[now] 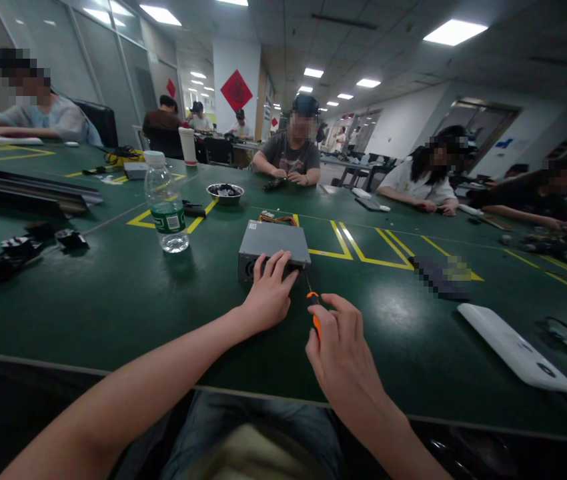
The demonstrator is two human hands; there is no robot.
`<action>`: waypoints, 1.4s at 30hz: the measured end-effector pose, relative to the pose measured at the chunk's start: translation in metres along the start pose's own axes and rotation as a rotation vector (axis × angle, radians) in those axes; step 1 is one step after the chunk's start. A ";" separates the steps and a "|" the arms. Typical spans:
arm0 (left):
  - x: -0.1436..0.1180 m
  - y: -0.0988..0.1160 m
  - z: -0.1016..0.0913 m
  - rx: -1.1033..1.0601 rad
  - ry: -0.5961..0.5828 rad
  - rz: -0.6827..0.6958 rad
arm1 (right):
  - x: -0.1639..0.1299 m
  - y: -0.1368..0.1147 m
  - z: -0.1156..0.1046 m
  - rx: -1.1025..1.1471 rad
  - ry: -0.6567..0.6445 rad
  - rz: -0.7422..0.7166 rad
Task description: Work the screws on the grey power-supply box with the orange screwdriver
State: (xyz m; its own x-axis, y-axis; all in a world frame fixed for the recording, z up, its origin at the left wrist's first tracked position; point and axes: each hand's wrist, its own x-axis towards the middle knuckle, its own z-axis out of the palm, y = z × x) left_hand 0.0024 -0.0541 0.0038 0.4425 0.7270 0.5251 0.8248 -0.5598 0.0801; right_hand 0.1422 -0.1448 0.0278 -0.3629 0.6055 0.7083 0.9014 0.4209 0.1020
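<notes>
— Hands?
— L hand [267, 291] fingers spread flat on grey metal box [273, 241], mid table [113, 300], near front edge. R hand [339, 347] clenched round orange screwdriver [313, 308], tip at box's corner.

Metal box [273, 241] sits mid-counter [113, 300]; water bottle [165, 203] left of it, bowl [225, 193] behind, screwdriver [313, 303] at its right front corner.

Bright ceiling panels [454, 31], glare on table [393, 307]; edges warped

Grey metal box [273, 241], orange-handled screwdriver [314, 309], dark green table [128, 300] with yellow lines, green-labelled clear bottle [165, 203]
</notes>
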 end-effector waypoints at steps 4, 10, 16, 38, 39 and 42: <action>0.000 0.000 -0.003 0.011 -0.007 0.006 | 0.003 0.008 0.007 -0.025 0.069 -0.118; 0.003 -0.002 -0.002 0.018 0.015 0.004 | 0.029 0.050 0.014 -0.036 0.246 -0.418; 0.005 -0.007 0.001 -0.032 0.059 0.008 | 0.032 0.068 0.029 0.146 0.286 -0.524; 0.007 -0.007 -0.001 -0.024 0.073 0.023 | 0.020 0.065 0.030 0.125 0.306 -0.505; 0.007 -0.007 -0.001 -0.020 0.073 0.023 | 0.020 0.067 0.031 0.117 0.306 -0.488; 0.007 -0.006 0.000 -0.011 0.068 0.019 | 0.017 0.072 0.033 0.109 0.303 -0.415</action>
State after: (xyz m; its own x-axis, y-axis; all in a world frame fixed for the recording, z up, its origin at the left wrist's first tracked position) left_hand 0.0008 -0.0454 0.0069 0.4327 0.6875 0.5831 0.8123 -0.5779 0.0786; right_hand 0.1931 -0.0818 0.0241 -0.5853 0.1571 0.7955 0.6602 0.6619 0.3551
